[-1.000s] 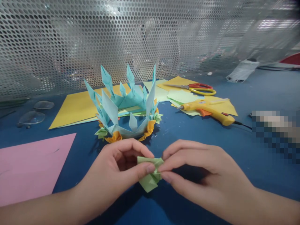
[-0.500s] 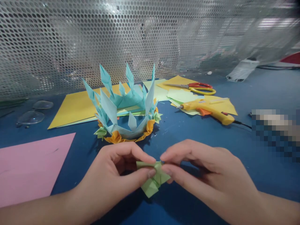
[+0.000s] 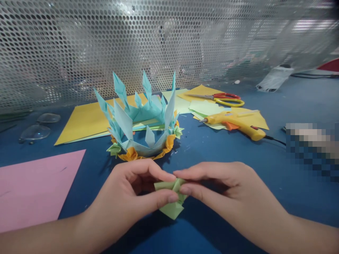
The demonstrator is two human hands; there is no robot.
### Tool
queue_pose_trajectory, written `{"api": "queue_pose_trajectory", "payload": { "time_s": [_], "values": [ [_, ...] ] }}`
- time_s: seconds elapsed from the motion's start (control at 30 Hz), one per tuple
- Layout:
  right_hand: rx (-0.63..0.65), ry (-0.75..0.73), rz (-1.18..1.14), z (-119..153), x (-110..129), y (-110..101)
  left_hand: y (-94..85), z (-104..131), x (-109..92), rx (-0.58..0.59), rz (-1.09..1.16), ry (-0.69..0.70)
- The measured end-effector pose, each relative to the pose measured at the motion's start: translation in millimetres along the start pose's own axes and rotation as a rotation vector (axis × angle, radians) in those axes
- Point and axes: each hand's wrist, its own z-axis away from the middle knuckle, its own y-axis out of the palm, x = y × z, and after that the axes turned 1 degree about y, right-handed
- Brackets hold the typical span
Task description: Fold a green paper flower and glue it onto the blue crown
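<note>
Between my two hands is a small piece of folded light-green paper point(image 3: 172, 210), its lower corner pointing down. My left hand point(image 3: 135, 192) pinches its left part between thumb and forefinger. On the other side, the thumb and forefinger of my right hand point(image 3: 225, 192) close on its upper right part, so several folds are covered. Just beyond my fingers stands a light-blue paper crown point(image 3: 144, 150) with tall pointed spikes. Orange and green folded paper pieces sit around the crown's lower edge.
Pink paper point(image 3: 37, 187) lies at the left, near glasses point(image 3: 35, 132). Yellow paper point(image 3: 82, 120) is behind the crown. At the right are a yellow glue gun point(image 3: 235, 125) with a cord, scissors point(image 3: 217, 98) and green paper scraps point(image 3: 203, 107). A perforated metal screen point(image 3: 169, 46) borders the blue table point(image 3: 212, 151).
My right hand has shifted left, its fingertips now nearly against my left ones. The green paper's right side has folded inward and looks narrower. My left hand has barely moved.
</note>
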Motion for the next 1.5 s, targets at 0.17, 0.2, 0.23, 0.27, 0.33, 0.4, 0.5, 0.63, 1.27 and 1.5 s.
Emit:
{"api": "queue_pose_trajectory", "payload": {
  "time_s": [0.17,0.2,0.23,0.27,0.33,0.4,0.5,0.63,1.27,1.5],
  "values": [
    [0.006,0.135,-0.134,0,-2,3,3.1,-5,-7,0.007,-0.009,0.02],
    [0.007,0.152,-0.145,0,-2,4,2.4,-4,-5,0.008,-0.006,0.018],
    [0.011,0.17,-0.145,0,-2,4,1.4,-2,-3,0.01,-0.001,0.015],
    [0.009,0.179,-0.139,0,-2,4,0.0,0,0,0.014,0.008,0.011],
    [0.01,0.182,-0.112,1,-2,4,-3.0,4,6,0.027,0.041,0.004],
    [-0.002,0.151,-0.068,1,-2,4,-5.4,7,12,0.043,0.085,0.002],
    [-0.015,0.059,0.023,1,-1,4,-6.6,7,15,0.062,0.1,0.015],
    [0.006,-0.051,0.092,2,1,2,-6.2,6,16,0.091,0.076,0.012],
    [-0.035,-0.107,0.119,2,1,0,-5.8,2,11,-0.004,0.168,0.02],
    [-0.092,-0.261,0.186,3,-4,-3,-5.8,0,9,0.116,0.177,-0.074]
  ]
}}
